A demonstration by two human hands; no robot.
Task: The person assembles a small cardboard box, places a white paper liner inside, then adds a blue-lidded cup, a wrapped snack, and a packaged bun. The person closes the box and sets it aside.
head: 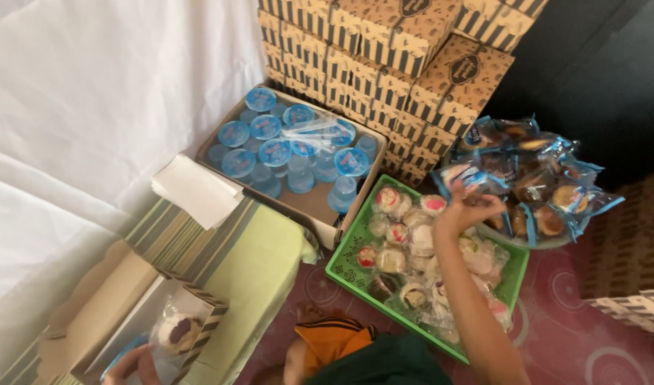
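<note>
My right hand [464, 210] reaches far forward and pinches a blue-edged wrapped pastry [467, 176] at the near side of a heap of such packets [534, 178]. Under that arm lies a green plastic tray [347, 265] full of round wrapped cakes. My left hand [136, 363] shows at the bottom left, at the edge of an open striped cardboard box [198, 317]. Inside that box sits a clear-wrapped cake with a purple middle [177, 329]. The hand's fingers are partly cut off by the frame edge.
A cardboard carton [320, 207] holds several sealed water cups with blue lids. Stacked striped snack boxes [384, 64] rise behind it. White napkins [197, 189] lie on a green striped cloth [234, 257]. White fabric hangs at left. A red patterned mat [591, 335] covers the floor.
</note>
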